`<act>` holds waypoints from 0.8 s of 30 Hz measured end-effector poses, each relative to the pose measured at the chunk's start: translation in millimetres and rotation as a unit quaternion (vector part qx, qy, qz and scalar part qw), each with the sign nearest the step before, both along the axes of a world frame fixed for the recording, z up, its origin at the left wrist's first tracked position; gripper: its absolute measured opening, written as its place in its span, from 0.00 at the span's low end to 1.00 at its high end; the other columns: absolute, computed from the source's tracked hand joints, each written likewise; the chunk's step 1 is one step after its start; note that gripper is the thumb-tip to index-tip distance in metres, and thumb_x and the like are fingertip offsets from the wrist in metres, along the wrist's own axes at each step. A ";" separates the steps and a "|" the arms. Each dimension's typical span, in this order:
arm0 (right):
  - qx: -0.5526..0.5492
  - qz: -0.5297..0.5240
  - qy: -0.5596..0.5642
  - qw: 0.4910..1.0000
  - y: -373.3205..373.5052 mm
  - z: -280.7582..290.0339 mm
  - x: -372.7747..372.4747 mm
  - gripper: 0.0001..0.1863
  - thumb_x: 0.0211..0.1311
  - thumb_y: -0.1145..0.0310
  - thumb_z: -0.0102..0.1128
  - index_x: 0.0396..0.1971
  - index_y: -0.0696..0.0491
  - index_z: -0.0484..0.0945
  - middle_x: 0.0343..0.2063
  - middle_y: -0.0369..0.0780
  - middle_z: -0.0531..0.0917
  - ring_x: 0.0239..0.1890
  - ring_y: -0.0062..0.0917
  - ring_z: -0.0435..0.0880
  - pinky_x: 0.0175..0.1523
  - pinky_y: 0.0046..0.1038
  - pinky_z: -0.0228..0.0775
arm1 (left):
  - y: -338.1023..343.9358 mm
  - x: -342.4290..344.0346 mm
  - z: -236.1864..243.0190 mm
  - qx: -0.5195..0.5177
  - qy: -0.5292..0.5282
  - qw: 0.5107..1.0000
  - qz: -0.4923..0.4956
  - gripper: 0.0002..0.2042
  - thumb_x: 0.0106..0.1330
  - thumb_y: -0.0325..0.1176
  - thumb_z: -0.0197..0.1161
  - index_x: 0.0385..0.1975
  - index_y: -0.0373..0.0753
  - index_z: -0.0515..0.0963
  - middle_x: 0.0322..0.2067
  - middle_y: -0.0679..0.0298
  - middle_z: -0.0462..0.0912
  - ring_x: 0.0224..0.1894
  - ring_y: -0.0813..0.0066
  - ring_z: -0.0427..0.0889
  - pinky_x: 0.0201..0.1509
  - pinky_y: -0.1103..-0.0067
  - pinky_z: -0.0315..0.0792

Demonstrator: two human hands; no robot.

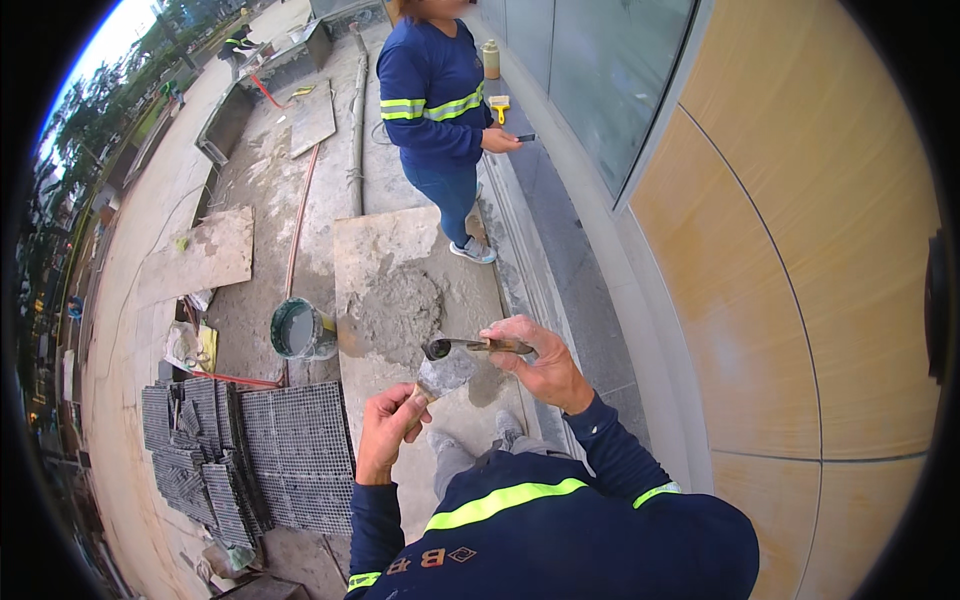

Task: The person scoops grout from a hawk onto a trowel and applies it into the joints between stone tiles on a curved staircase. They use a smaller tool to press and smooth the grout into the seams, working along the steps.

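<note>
My left hand (392,425) is closed round the short handle of a putty knife (447,373), its broad grey blade pointing away to the right. In my right hand (545,368) is a slim-shanked tool with a dark rounded end (438,349), held level. That dark end lies at the far edge of the blade; whether the two touch I cannot tell. Beyond both hands, a heap of wet grey mortar (400,305) is spread on a board (355,240). A dark bucket (300,330) of grey liquid stands to its left.
A co-worker (430,90) stands ahead, holding a small dark object (526,138). A yellow-handled brush (499,108) and a bottle (490,60) are near the wall ledge. Dark mosaic tile sheets (295,450) lie at left. A tan panelled wall (760,300) rises at right.
</note>
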State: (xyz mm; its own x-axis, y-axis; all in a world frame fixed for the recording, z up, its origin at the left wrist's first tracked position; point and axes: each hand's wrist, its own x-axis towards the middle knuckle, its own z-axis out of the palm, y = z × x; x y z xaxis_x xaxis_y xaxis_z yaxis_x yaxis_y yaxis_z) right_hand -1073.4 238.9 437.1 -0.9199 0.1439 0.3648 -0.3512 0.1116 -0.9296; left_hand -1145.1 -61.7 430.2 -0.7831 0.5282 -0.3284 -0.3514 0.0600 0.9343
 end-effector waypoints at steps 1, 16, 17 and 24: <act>0.016 0.003 0.008 1.000 0.7 -1.1 -0.4 0.18 0.73 0.76 0.75 0.59 0.52 0.85 0.55 0.40 0.90 0.60 0.29 0.88 0.66 0.34 0.80 | -0.9 0.8 -0.7 -0.007 -0.001 1.000 0.002 0.11 0.80 0.33 0.67 0.48 0.30 0.87 0.28 0.66 0.86 0.19 0.88 0.68 0.23 0.84 0.58; 0.041 -0.007 0.026 0.999 2.1 -2.8 -1.8 0.20 0.72 0.80 0.73 0.60 0.51 0.86 0.53 0.40 0.89 0.58 0.32 0.88 0.66 0.33 0.78 | 0.2 4.8 -6.1 0.015 0.025 1.000 0.008 0.09 0.78 0.31 0.67 0.45 0.31 0.87 0.28 0.64 0.87 0.19 0.86 0.69 0.23 0.82 0.60; 0.027 0.004 0.021 0.999 2.2 -3.4 -1.2 0.20 0.71 0.80 0.73 0.60 0.51 0.86 0.53 0.40 0.90 0.59 0.32 0.89 0.66 0.34 0.79 | -0.6 6.6 -7.5 0.037 0.012 0.999 0.012 0.09 0.79 0.32 0.67 0.44 0.31 0.87 0.28 0.64 0.87 0.19 0.86 0.69 0.23 0.82 0.60; 0.055 0.019 0.044 0.997 5.0 8.2 -4.2 0.21 0.68 0.83 0.73 0.57 0.51 0.86 0.56 0.41 0.91 0.63 0.35 0.88 0.67 0.39 0.80 | -5.1 8.9 -6.9 0.047 -0.016 0.999 0.022 0.11 0.79 0.32 0.67 0.51 0.30 0.88 0.29 0.63 0.87 0.19 0.85 0.68 0.22 0.82 0.60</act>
State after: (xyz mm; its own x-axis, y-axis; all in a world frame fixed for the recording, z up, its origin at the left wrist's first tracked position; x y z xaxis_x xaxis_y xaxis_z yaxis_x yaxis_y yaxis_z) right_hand -1077.6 243.9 445.4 -0.8879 0.0646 0.4555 -0.4361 0.1969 -0.8781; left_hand -1136.2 -66.8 423.3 -0.7959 0.5233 -0.3047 -0.3822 -0.0440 0.9230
